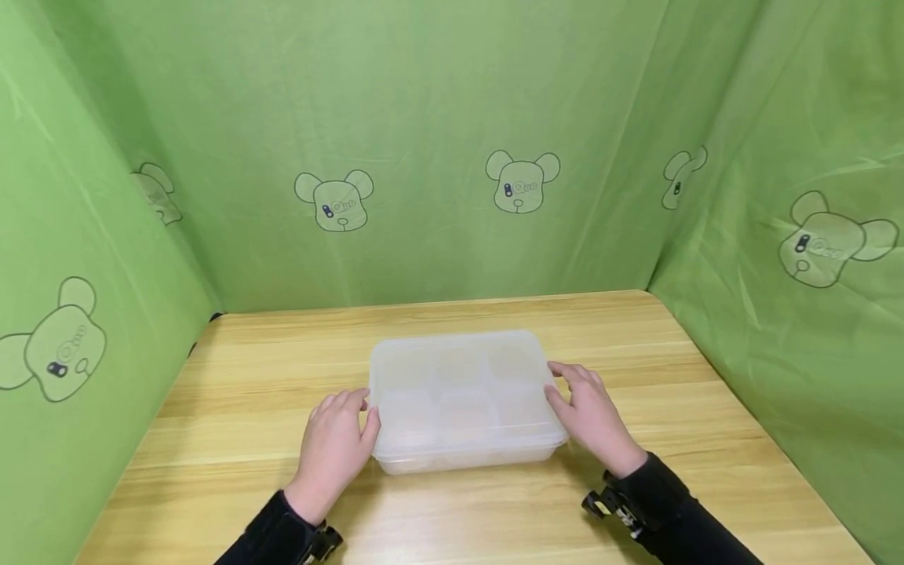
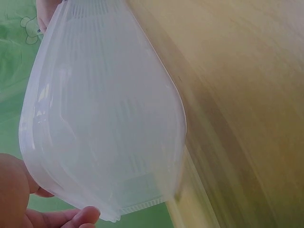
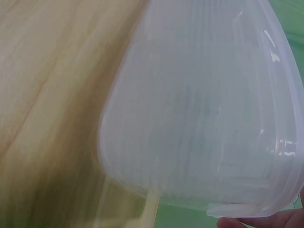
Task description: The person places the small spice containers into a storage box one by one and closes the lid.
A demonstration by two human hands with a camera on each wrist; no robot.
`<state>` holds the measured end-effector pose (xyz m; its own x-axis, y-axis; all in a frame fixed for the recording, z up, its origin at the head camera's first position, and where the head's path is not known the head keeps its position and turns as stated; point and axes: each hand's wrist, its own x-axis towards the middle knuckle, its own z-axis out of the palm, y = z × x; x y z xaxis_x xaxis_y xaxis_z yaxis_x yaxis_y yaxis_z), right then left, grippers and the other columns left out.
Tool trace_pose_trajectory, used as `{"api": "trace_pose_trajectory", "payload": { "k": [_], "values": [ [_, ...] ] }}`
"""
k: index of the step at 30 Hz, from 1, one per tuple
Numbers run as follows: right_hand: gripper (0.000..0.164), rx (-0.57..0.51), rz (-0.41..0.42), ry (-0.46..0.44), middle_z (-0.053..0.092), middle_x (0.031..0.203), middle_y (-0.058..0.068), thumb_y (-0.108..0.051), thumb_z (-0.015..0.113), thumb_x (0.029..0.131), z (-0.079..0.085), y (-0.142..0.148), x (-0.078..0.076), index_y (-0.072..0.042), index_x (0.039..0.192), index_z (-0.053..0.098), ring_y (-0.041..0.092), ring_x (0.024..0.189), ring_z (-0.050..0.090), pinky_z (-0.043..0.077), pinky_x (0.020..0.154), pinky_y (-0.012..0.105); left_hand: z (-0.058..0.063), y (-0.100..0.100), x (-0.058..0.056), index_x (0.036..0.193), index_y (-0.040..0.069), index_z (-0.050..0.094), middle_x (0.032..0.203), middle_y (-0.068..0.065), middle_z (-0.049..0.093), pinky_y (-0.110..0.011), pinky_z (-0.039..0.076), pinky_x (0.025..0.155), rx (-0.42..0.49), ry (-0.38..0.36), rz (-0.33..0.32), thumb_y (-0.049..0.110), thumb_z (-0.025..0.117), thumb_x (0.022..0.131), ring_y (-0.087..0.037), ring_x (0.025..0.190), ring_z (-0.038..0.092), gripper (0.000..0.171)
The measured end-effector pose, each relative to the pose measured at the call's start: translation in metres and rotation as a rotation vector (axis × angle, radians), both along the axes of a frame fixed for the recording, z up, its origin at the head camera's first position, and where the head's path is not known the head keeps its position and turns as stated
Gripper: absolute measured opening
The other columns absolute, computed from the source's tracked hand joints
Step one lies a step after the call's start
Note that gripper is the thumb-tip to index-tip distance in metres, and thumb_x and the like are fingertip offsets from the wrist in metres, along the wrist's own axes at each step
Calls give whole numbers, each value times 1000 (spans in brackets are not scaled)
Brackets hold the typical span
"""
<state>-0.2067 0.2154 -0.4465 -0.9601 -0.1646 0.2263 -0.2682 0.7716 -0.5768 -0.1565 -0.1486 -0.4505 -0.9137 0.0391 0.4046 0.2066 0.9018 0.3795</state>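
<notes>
A translucent white plastic storage box point(image 1: 466, 392) with a lid lies level at the middle of the wooden table, its long side toward me. Faint compartment outlines show through the lid. At its left end is my left hand point(image 1: 335, 439), thumb and fingers curved at the lid's rim. In the left wrist view, fingertips point(image 2: 88, 216) reach under the rim by the box's end point(image 2: 118, 118). My right hand point(image 1: 589, 412) holds the opposite end, with thumb and forefinger against the edge. The right wrist view shows a fingertip point(image 3: 230, 222) beneath the rim; the other fingers are mostly hidden.
The wooden table point(image 1: 247, 377) has light grain and extends around the box. Green cloth walls point(image 1: 431, 94) printed with bear heads enclose it at the back, left and right. Black sleeves with wrist cameras point(image 1: 610, 506) sit low over the table's near part.
</notes>
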Motion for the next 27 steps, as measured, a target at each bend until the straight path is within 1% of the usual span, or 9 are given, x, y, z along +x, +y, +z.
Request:
{"api": "trace_pose_trajectory", "payload": {
  "k": [4,11,18,27],
  "values": [
    [46,-1,5,0,52,138,28,-18,55,101,1,1,1,7,140,50,46,126,44,38,101,62,-1,1,0,115,-2,69,92,-7,70,-45,51,82,3,20,-7,21,66,92,-27,89,63,32],
    [44,-15,4,38,55,134,26,-16,56,101,3,1,1,6,139,52,41,113,52,46,91,57,-1,2,0,114,-2,70,91,-6,70,-45,51,82,7,36,-12,20,67,92,-27,87,63,32],
    [43,-14,-4,64,57,132,25,-15,57,100,1,3,1,6,138,53,40,111,53,47,90,56,-1,3,1,115,-3,69,92,-7,70,-45,51,82,13,45,-20,19,67,92,-27,88,62,32],
    [44,-23,-3,63,57,132,25,-15,57,99,-3,5,0,6,138,53,41,110,54,48,88,55,-3,3,1,114,-3,69,91,-6,69,-43,51,80,4,57,-24,18,68,91,-26,86,62,31]
  ]
}}
